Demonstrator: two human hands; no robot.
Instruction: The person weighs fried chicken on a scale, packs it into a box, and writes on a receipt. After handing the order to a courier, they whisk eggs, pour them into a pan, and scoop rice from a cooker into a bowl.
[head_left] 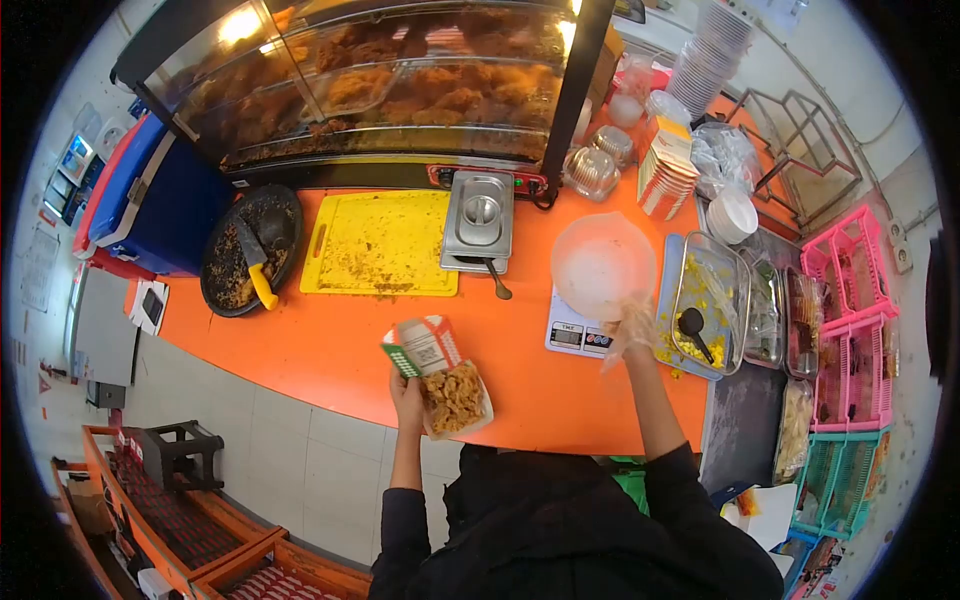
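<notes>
My left hand (407, 400) is closed on the side of a paper food box (487, 402), its printed lid (424, 343) standing up. Crispy fried chicken pieces (455, 396) fill the box, held over the orange counter's front edge. A loose clear plastic glove covers my right hand (630, 328), which grips the near right rim of a translucent plastic bowl (603, 262). That bowl sits over a white digital kitchen scale (567, 337), hiding much of its platform. The glove blurs my right fingertips.
Behind stands a glass warmer (380, 95) with fried chicken. A yellow cutting board (375, 240), a black mortar (222, 270) with a yellow-handled knife (257, 262), and a steel container (480, 215) line the counter. Rightward lie a glass dish (737, 300) and folded boxes (667, 170).
</notes>
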